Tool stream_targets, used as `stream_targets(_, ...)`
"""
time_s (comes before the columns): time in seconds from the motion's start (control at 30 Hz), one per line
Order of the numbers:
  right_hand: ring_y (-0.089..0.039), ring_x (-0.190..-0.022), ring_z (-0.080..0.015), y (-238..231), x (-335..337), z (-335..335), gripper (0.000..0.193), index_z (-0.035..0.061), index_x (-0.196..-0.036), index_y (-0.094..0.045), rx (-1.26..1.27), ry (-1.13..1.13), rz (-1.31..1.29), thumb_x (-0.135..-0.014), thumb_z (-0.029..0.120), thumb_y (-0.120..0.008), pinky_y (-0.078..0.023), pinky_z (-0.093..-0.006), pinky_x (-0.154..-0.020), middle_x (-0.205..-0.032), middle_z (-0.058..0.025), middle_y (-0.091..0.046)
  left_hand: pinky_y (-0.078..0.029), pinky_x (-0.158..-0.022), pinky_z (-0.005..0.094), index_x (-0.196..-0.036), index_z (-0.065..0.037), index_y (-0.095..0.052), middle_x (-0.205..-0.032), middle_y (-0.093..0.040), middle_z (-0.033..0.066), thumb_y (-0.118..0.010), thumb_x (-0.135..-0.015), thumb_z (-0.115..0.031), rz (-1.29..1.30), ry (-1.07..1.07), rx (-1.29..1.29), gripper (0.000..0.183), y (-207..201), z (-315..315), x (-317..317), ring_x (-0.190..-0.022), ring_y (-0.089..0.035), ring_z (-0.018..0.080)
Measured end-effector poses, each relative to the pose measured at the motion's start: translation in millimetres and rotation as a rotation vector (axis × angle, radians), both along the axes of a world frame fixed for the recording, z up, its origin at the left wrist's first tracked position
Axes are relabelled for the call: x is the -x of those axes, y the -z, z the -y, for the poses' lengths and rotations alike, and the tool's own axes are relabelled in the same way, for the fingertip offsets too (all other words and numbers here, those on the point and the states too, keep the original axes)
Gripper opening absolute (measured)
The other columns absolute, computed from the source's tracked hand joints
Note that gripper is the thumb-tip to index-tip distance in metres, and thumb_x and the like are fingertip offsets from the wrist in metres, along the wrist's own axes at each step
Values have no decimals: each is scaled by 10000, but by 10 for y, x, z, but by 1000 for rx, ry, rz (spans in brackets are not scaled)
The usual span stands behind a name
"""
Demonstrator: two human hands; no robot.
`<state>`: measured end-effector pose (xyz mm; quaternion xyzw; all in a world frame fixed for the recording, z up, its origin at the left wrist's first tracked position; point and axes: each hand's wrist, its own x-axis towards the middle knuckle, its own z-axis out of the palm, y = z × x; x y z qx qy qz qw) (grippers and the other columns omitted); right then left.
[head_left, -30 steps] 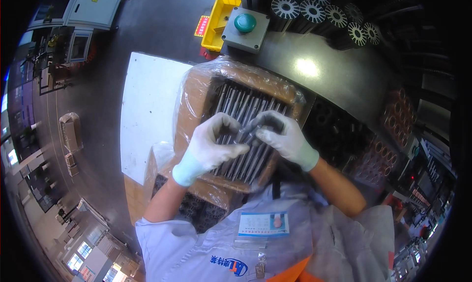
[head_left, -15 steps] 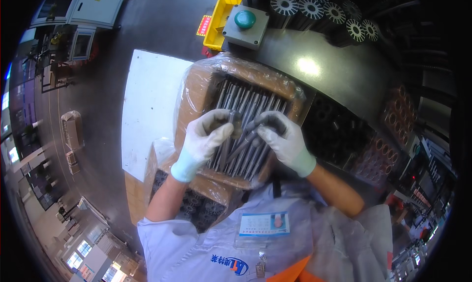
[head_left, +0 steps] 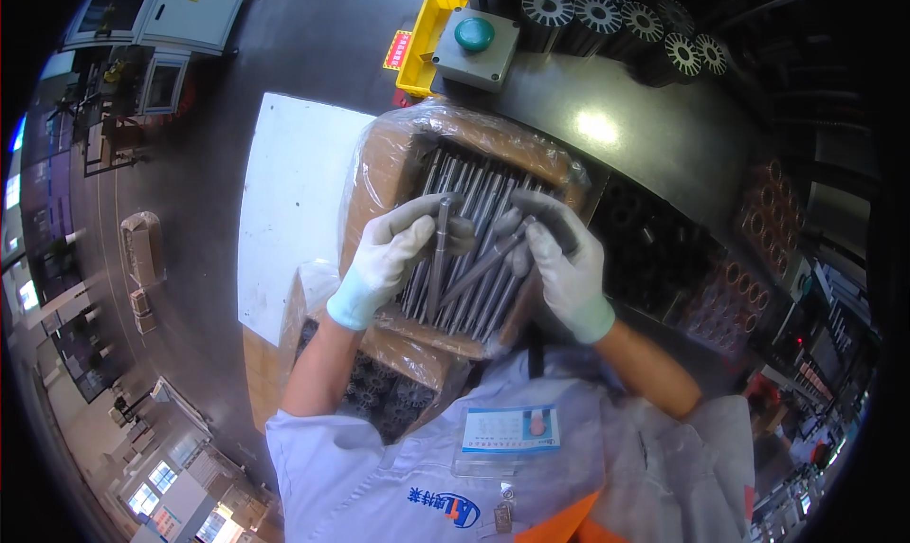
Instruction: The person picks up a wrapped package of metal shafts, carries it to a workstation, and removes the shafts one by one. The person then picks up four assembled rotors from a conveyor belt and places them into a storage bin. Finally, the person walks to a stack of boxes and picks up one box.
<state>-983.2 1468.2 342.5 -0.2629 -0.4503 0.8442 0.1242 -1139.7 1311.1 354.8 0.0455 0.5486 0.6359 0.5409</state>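
Over the open top of the box (head_left: 365, 188), the left hand (head_left: 391, 251) and right hand (head_left: 573, 273), both in pale gloves, hold one shaft each. The left shaft (head_left: 439, 270) stands nearly in line with the rods (head_left: 471, 202) in the box, its long axis running from the box's far side toward its near wall, leaning slightly left at the near end; the left grip pinches its far part between thumb and fingers. The right shaft (head_left: 485, 262) slants across those rods, its far end toward the box's right wall and its near end toward the left, so the two near ends converge; whether they touch cannot be told. The right grip pinches its far end between thumb and fingers. Both shafts are slim, straight, dark grey metal with a dull sheen, the left one narrower at its far end. The rods look brighter, packed side by side. Clear film wraps the box's brown walls. Beyond the box is a metal bench (head_left: 555, 98) carrying slotted cores (head_left: 597, 14); left of the box is a white panel (head_left: 299, 211).
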Motion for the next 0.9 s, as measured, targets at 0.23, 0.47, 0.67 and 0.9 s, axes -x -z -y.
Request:
stream_targets(0.23, -529, -691, -40, -90, -16, -58, 346, -30, -1283, -553, -33, 84, -16, -1007, 178, -552, -439, -187, -617, -983, -59, -664, -538, -949, 402, -1320, 85, -492, -1150, -655, 193, -654, -936, -194, -63, 64, 18, 502, 66, 34, -2, -1050, -660, 265)
stream_targets(0.47, -577, -674, -52, -476, -165, -566, 330, -49, -1264, -552, -239, 284, -111, -996, 144, -566, -444, -172, -553, -1028, -147, -669, -538, -932, 335, -1349, 63, -488, -1132, -664, 146, -691, -881, -22, -271, 41, 160, 517, 161, -57, -14, -1017, -656, 195)
stream_targets(0.67, -566, -663, -75, -738, -265, -728, 291, -58, -1163, -587, -441, 290, -367, -997, 179, -561, -458, -194, -566, -1012, -208, -645, -520, -809, 258, -1369, -10, -515, -1024, -683, 82, -716, -855, -41, -740, 248, 376, 553, 261, -254, -98, -890, -638, 109)
stream_targets(0.9, -638, -944, -227, -803, -264, -657, 258, 135, -993, -742, -1176, -288, -526, -736, 157, -723, -515, -359, -751, -1140, -140, -637, -518, -692, 308, -1240, -59, -614, -943, -687, 80, -672, -914, -268, -1266, 383, 473, 392, 42, -223, -205, -755, -652, 179)
